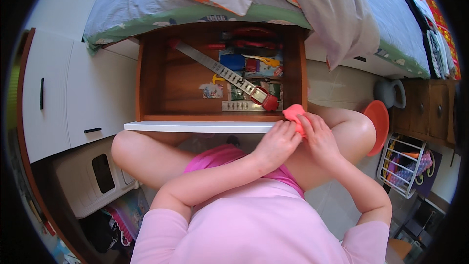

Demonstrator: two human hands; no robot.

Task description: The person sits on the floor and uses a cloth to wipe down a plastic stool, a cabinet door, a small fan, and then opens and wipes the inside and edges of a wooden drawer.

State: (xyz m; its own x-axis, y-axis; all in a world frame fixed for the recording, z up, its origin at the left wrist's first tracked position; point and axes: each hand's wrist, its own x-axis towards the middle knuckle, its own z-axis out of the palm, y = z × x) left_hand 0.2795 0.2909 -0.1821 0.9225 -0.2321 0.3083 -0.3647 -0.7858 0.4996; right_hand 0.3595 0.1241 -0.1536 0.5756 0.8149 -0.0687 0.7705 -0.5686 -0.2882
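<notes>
An open wooden drawer (216, 118) with a white front lies before me. At its front right corner, my left hand (280, 143) and my right hand (318, 135) both grip a pink-orange cloth (294, 113), bunched between their fingers. Inside the drawer, a long white plastic strip (220, 68) with slots and a red end piece (270, 103) lies diagonally. Around it are a blue item (232, 62), a yellow-handled tool (269, 61), small plastic packets and a second, shorter slotted strip (238, 106) near the front wall.
A bed (256, 14) with a loose blanket (329, 11) stands behind the drawer. White cabinets (55, 99) are at the left. To the right are a red basin (378, 128), a grey plastic pot with a handle (386, 93) and a white wire basket (403, 165).
</notes>
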